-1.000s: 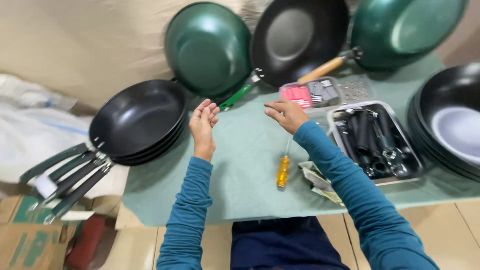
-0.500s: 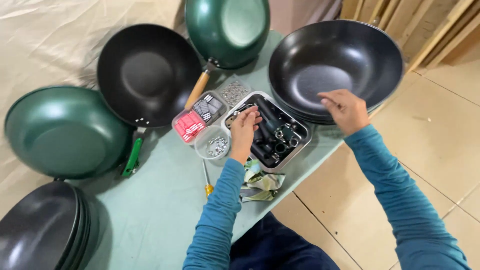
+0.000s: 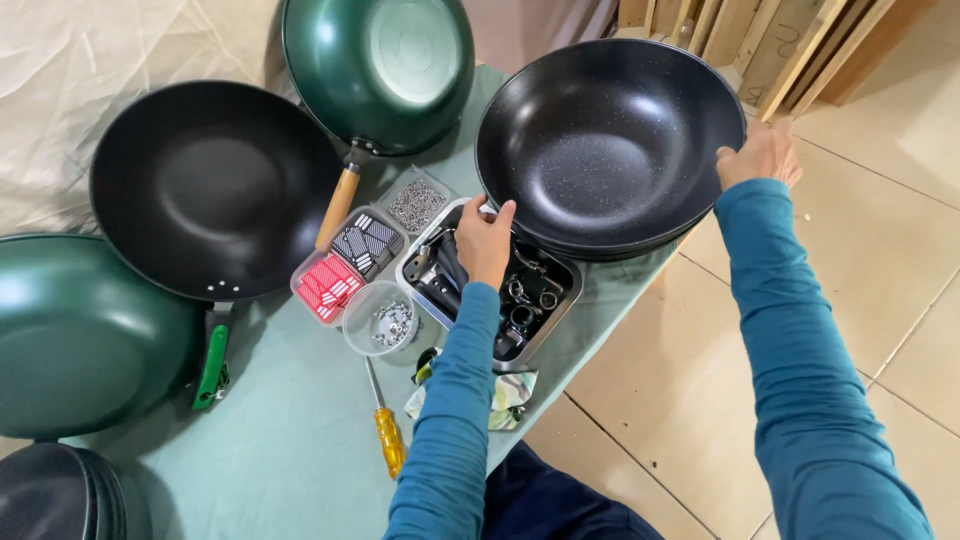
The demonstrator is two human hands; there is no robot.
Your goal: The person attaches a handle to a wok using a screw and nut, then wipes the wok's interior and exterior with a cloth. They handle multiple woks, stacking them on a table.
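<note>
Your left hand [image 3: 487, 238] and right hand [image 3: 757, 155] are both on the big black wok [image 3: 608, 140], one on each side of its rim. Left fingers are curled over the near-left edge of the rim, thumb tip up against the outer wall, so the rim sits inside the curl. Right fingers wrap the far-right edge; the fingertips are hidden behind the rim, the back of the hand faces you. Both hands are closed on that rim, not flat or spread.

The wok sits at the right end of the green-covered table [image 3: 290, 440], overhanging the table edge toward the tiled floor [image 3: 880, 300]. It rests on at least one more black pan under it; I can't tell how many.

Directly under your left wrist: a metal tray [image 3: 545, 300] of black handles and small rings, touching the wok's lower-left rim. Just left of it are a clear parts box [image 3: 345, 265] with red and dark compartments and a round clear cup [image 3: 382, 318] of screws. A yellow-handled screwdriver [image 3: 385, 430] lies near your left sleeve, beside a crumpled wrapper [image 3: 510, 392].

Further left: a black pan [image 3: 215, 190], a green pan [image 3: 380, 65] bottom-up with a wooden handle, and another green pan [image 3: 85, 335].
</note>
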